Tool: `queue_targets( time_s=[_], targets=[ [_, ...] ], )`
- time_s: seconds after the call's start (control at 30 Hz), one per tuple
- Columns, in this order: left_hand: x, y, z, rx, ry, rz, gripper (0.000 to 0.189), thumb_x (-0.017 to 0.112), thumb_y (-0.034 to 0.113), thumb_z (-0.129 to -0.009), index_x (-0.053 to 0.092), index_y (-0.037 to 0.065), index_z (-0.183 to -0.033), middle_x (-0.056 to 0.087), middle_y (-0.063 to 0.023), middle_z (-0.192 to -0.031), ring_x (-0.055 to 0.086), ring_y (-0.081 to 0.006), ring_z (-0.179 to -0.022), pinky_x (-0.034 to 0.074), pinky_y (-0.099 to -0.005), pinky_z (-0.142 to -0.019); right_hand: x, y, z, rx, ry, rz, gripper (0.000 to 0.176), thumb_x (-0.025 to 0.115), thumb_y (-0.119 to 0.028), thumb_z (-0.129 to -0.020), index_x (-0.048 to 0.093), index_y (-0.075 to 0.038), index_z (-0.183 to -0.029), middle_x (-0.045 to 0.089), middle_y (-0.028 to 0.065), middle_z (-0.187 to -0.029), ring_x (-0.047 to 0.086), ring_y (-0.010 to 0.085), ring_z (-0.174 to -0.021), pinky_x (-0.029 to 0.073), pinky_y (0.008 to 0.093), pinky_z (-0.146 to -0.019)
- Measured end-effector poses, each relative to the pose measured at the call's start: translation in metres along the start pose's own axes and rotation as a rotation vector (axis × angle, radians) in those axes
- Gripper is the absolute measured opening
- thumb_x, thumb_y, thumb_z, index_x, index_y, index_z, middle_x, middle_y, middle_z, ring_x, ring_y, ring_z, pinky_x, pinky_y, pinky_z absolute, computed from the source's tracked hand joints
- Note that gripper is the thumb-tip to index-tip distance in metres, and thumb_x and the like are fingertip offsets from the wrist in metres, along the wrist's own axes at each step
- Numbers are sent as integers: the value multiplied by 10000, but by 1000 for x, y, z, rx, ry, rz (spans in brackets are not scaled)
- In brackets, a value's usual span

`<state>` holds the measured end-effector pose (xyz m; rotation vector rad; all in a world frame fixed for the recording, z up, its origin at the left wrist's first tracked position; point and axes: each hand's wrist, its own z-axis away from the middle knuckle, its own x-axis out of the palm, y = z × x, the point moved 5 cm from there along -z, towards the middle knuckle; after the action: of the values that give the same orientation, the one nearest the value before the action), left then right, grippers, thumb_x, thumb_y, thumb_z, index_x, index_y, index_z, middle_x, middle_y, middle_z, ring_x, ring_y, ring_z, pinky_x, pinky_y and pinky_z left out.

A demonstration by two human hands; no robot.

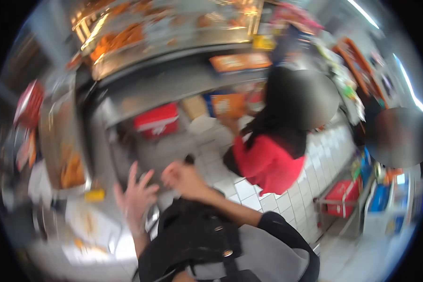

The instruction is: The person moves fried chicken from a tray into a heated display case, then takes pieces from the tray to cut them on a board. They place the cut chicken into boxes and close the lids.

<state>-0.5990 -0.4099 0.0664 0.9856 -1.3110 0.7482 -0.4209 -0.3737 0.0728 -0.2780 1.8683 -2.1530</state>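
Dark clothing [192, 225] with metal snaps lies nearest the camera, and beyond it the person's two hands are raised, well clear of the torso. Golden food [72, 170] sits to their left in a long metal tray [54, 124], whose long axis runs roughly forward, away from the body. The left hand [137, 196] is the nearer, apart from the tray, its fingers spread and pointing forward, nothing visible in it. The right hand [184, 180], just beside it, has bent fingers; blur hides whether they hold anything.
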Motion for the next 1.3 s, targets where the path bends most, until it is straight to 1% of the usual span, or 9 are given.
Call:
queue_targets(
  time_s=[0.23, 0.47, 0.6, 0.67, 0.93, 1.0, 1.07, 1.2, 1.3],
  targets=[
    [19, -15, 8, -49, -90, -49, 974, 546, 665, -876, 34, 222, -1575, 294, -323, -1511, 486, -605, -1164, 532, -605, -808, -9, -30, 25, -30, 21, -15, 340, 727, -111, -885, 612, 5, -1183, 708, 114, -976, 670, 124, -842, 533, 246, -718],
    [29, -17, -22, -181, -242, -166, 1063, 521, 683, -878, -104, 156, -1558, 342, -356, -1465, 585, -588, -1033, 582, -517, -786, -13, -29, 4, 103, -339, -333, 427, 693, -197, -922, 575, -35, -1298, 683, 100, -1118, 652, 161, -983, 535, 307, -806],
    [28, -9, -37, -215, -164, -404, 1119, 527, 706, -856, -146, 137, -1546, 403, -346, -1430, 627, -524, -1024, 593, -461, -805, -31, -59, -14, -242, -154, 227, 295, 754, -154, -826, 692, -40, -1091, 687, 107, -1061, 684, 198, -882, 547, 307, -723],
    [28, -10, -39, -241, -118, -602, 1143, 516, 746, -834, -116, 120, -1552, 480, -340, -1367, 634, -525, -1009, 586, -482, -807, -31, -49, -24, -214, -162, 333, 201, 735, -81, -827, 685, 8, -1000, 684, 105, -991, 682, 210, -821, 548, 300, -705],
    [17, 4, -53, -207, -101, -524, 1129, 511, 757, -829, -20, 83, -1564, 254, -313, -1534, 522, -576, -1170, 562, -482, -872, -36, -31, -61, -250, -75, 275, 64, 613, -31, -896, 602, 31, -904, 645, 149, -872, 657, 297, -744, 528, 334, -693],
    [17, 12, -60, -230, -132, -589, 1109, 517, 725, -853, -18, 60, -1561, 140, -321, -1564, 442, -549, -1276, 504, -503, -969, -32, -34, -75, -283, -76, 282, 71, 600, -32, -911, 584, 37, -916, 643, 147, -892, 664, 291, -751, 530, 332, -703],
    [4, 29, -65, -230, -202, -572, 1059, 476, 728, -874, 26, 66, -1566, 108, -315, -1574, 363, -544, -1340, 457, -525, -1018, -22, -34, -89, -244, -100, 49, 83, 565, -48, -952, 551, 34, -941, 630, 140, -943, 675, 251, -785, 529, 328, -717],
    [-23, 62, -65, -184, -223, -460, 966, 381, 752, -894, 127, 113, -1573, 132, -290, -1582, 325, -520, -1376, 446, -531, -1020, -8, -26, -116, -173, -77, 24, 97, 531, -60, -983, 535, 34, -958, 617, 124, -979, 670, 195, -808, 525, 319, -729],
    [-31, 80, -65, -149, -217, -444, 889, 343, 748, -910, 153, 189, -1575, 170, -220, -1598, 452, -448, -1312, 452, -547, -1011, 6, -13, -131, -102, -64, 51, 158, 482, -129, -1032, 533, 12, -982, 592, 62, -947, 597, 109, -800, 493, 265, -768]
  ],
)
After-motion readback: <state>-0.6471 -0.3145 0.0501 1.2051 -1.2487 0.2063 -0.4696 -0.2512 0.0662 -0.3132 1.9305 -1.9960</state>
